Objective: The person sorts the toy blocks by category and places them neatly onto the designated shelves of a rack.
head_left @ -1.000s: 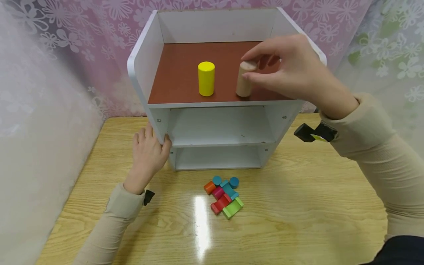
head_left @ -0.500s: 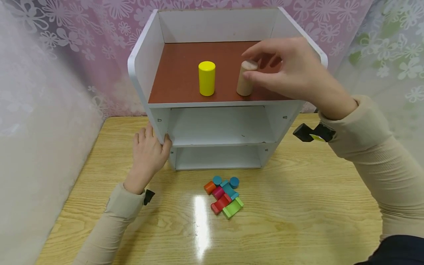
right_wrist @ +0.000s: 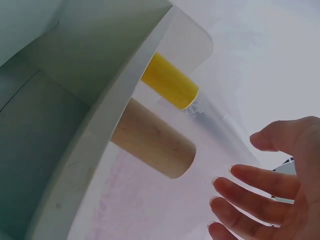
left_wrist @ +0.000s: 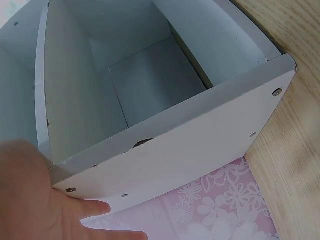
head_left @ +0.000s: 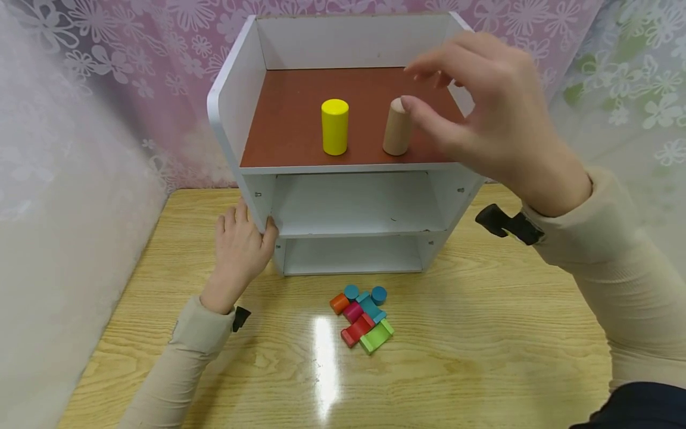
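My right hand (head_left: 495, 113) is spread beside a plain wooden cylinder (head_left: 396, 131). In the head view the thumb tip overlaps its top, but the right wrist view shows the fingers apart from the wooden cylinder (right_wrist: 155, 139). To its left stands a yellow cylinder (head_left: 334, 128), also upright on the brown top of a small white shelf unit (head_left: 359, 205). Down at the unit's left side, my left hand (head_left: 241, 253) holds the side panel, thumb at the front edge and fingers along the outer face. Those fingers also show in the left wrist view against the panel (left_wrist: 175, 150).
In front of the unit, several coloured blocks lie close together on the wooden table (head_left: 482, 333), among them a green block (head_left: 377, 336), a red block (head_left: 357, 330) and an orange block (head_left: 339, 304). Raised white walls border the unit's top at the back and sides. Flowered curtains (head_left: 134, 77) hang behind.
My right hand has let go of the wooden cylinder, spread its fingers and risen slightly to the right. The wooden cylinder stays standing. My left hand keeps its place.
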A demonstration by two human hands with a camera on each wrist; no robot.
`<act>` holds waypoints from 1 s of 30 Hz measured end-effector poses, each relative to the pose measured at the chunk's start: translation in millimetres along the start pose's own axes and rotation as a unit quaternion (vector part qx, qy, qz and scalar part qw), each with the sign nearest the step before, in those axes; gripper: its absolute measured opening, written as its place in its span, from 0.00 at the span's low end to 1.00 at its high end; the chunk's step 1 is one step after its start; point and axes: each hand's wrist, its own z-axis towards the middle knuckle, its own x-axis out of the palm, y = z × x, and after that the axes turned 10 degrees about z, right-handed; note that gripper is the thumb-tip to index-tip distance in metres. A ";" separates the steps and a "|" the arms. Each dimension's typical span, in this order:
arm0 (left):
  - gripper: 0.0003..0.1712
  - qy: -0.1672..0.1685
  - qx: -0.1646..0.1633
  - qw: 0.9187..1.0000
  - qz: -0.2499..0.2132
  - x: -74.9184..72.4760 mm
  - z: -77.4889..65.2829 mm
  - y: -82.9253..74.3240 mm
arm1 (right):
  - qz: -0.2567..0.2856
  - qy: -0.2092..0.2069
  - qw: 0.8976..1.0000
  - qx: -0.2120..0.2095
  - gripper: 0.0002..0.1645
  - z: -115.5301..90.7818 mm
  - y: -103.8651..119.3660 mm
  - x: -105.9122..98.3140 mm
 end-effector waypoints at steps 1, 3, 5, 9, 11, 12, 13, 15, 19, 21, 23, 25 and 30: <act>0.34 0.000 0.000 1.000 0.000 0.1 -0.2 0.1 | -0.003 -0.010 1.000 -0.012 0.17 0.0 2.8 0.2; 0.34 -0.001 0.000 1.000 0.000 0.1 -0.5 0.3 | -0.004 -0.030 0.999 -0.033 0.17 -0.3 7.7 1.0; 0.34 -0.004 0.001 1.000 0.000 0.0 -0.9 0.4 | -0.005 -0.041 0.998 -0.049 0.16 -1.1 11.7 1.8; 0.34 -0.009 0.003 1.000 -0.001 -0.1 -1.1 0.4 | 0.010 -0.062 0.996 -0.059 0.15 -6.2 17.1 4.1; 0.35 -0.008 0.003 1.000 -0.001 0.2 -0.6 0.7 | 0.020 -0.065 0.996 -0.057 0.15 -10.6 19.5 4.8; 0.35 -0.005 0.004 1.000 0.000 0.1 -0.5 0.7 | 0.025 -0.067 0.996 -0.055 0.15 -13.0 20.5 5.4; 0.35 -0.003 0.004 1.000 0.000 0.1 -0.2 0.8 | 0.027 -0.065 0.996 -0.052 0.16 -15.4 21.8 5.8; 0.35 0.003 0.003 1.000 0.001 -0.3 0.1 0.8 | 0.035 -0.066 0.996 -0.046 0.15 -20.1 24.4 7.8; 0.35 0.008 0.003 1.000 -0.003 -0.2 0.5 0.8 | 0.059 -0.071 0.995 -0.022 0.12 -29.9 30.5 13.9; 0.34 0.009 0.003 1.000 -0.004 -0.1 0.5 0.8 | 0.071 -0.069 0.995 -0.013 0.12 -34.6 32.1 17.5; 0.35 0.009 0.002 1.000 -0.005 0.4 0.6 1.0 | 0.075 -0.062 0.995 -0.007 0.12 -39.2 33.0 20.8; 0.35 0.009 0.002 1.000 -0.003 0.9 0.9 1.4 | 0.079 -0.053 0.995 0.000 0.12 -44.0 32.7 23.9; 0.36 0.010 0.003 1.000 -0.001 1.7 1.3 2.1 | 0.093 -0.048 0.994 0.023 0.18 -57.1 31.1 33.5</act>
